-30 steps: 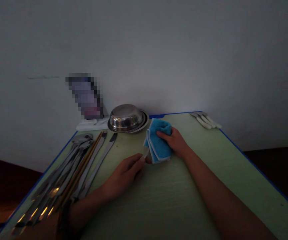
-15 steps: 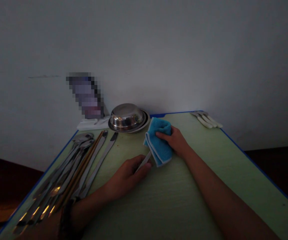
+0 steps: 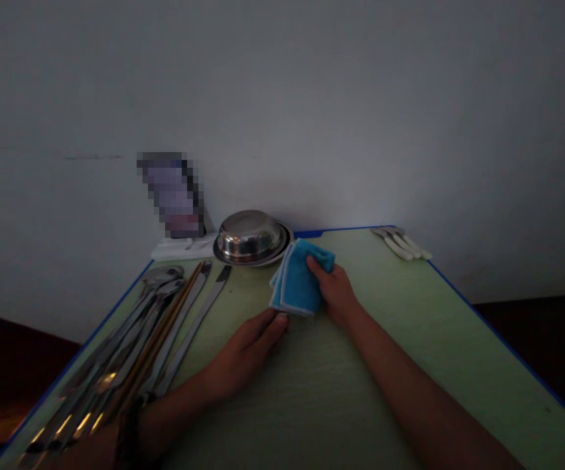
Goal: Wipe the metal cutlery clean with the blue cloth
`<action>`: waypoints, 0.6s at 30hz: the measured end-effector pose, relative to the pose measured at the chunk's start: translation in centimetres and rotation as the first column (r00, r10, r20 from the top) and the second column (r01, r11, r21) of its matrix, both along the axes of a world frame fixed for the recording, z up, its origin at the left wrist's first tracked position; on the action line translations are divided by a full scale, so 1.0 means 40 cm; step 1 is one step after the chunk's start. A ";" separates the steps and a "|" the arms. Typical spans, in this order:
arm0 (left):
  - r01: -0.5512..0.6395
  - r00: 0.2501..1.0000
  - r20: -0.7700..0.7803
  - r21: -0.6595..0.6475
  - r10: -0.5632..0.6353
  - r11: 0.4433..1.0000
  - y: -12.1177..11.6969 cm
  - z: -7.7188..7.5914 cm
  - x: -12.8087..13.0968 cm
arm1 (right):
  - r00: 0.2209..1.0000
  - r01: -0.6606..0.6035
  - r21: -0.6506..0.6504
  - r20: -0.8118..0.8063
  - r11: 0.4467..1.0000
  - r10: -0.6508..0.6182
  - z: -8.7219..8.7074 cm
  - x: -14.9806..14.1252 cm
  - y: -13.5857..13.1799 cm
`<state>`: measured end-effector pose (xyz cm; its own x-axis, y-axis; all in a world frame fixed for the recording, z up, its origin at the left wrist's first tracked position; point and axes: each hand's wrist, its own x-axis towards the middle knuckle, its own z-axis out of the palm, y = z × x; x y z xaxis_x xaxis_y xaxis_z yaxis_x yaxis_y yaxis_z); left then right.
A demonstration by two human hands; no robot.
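My right hand [image 3: 336, 287] is closed on a folded blue cloth [image 3: 302, 277] with white edging, held above the middle of the table. Just below the cloth's lower left corner, my left hand [image 3: 253, 339] pinches a slim metal utensil. That utensil is almost wholly hidden by the fingers and the cloth, so its kind does not show. To the left of my left hand lie two table knives [image 3: 198, 326], a pair of wooden chopsticks [image 3: 164, 333] and several metal spoons [image 3: 167, 277] with long handles.
Upturned steel bowls [image 3: 249, 236] stand at the back edge, near a blurred phone-like screen [image 3: 174, 196] leaning on the wall over a white object [image 3: 181, 248]. Several white-handled utensils [image 3: 402, 245] lie at the back right. Blue edging borders the green table [image 3: 409, 365].
The cloth has swung left and down toward my left fingers, covering the utensil part that showed before. My left hand has shifted slightly left and down. The view has tilted a little.
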<state>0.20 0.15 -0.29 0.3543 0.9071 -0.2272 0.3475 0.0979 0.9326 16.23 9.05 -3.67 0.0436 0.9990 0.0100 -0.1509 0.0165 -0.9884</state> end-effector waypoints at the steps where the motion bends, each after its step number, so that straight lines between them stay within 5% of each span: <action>1: 0.005 1.000 -0.003 0.007 -0.005 1.000 0.000 0.001 0.000 | 0.999 -0.027 -0.010 -0.029 1.000 0.026 -0.001 -0.005 -0.002; 18: 0.146 0.954 -0.286 0.175 -0.092 0.974 -0.001 0.019 0.005 | 0.999 -0.018 0.012 0.052 1.000 0.017 -0.022 0.003 0.014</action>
